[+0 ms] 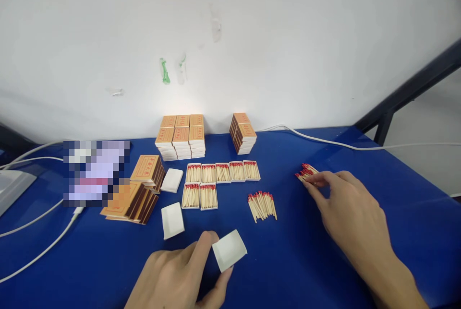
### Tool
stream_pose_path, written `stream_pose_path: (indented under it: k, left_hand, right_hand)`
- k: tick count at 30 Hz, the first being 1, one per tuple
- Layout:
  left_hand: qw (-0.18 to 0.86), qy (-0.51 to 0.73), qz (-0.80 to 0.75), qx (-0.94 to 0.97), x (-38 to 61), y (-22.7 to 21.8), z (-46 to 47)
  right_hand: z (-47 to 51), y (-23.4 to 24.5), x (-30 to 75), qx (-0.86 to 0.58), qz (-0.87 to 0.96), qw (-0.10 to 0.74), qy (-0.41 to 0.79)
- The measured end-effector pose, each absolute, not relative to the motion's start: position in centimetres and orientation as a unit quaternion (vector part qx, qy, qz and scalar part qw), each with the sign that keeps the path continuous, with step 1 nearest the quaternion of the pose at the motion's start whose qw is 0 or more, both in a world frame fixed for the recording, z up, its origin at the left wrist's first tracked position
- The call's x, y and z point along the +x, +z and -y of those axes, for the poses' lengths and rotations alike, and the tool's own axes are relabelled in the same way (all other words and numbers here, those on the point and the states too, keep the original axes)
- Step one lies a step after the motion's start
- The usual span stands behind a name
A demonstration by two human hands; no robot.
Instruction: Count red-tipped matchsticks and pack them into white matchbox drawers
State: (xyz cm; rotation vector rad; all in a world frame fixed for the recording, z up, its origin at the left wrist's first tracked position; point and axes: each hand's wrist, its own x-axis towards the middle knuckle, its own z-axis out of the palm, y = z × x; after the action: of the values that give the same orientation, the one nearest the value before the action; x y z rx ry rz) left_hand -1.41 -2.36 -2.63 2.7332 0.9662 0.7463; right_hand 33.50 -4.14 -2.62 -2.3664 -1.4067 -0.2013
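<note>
Between the thumb and fingers of my left hand point(180, 273) is an empty white matchbox tray point(229, 250), tilted with its open side up. My right hand point(349, 213) is over at the right, its fingers closed on a bunch of red-tipped matches point(306, 172); the fingertips partly cover them. A loose pile of matches point(262, 206) lies on the blue table between the hands. Beyond it stand two rows of matchbox trays filled with matches point(222, 173). Two more white trays, one nearer point(173, 221) and one farther point(172, 180), lie left of these rows.
Matchboxes are stacked at the back, in a wide block point(182, 136) and a narrower stack point(243, 133). Orange matchbox sleeves point(131, 201) are piled at the left beside a blurred phone-like device point(95, 170) with a white cable point(46, 266). A white wall point(288, 50) rises behind.
</note>
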Motion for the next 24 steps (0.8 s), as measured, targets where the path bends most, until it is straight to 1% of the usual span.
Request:
stream_pose_path:
  k: [16, 24]
  left_hand:
    - [0.070, 0.245, -0.323, 0.911, -1.5, -2.6, 2.6]
    - [0.077, 0.245, -0.321, 0.912, -1.4, -2.6, 2.4]
  right_hand:
    - [4.2, -1.9, 33.2, -0.859, 0.462, 0.213, -0.061]
    - [4.7, 0.1, 32.6, -0.864, 0.404, 0.300, -0.008]
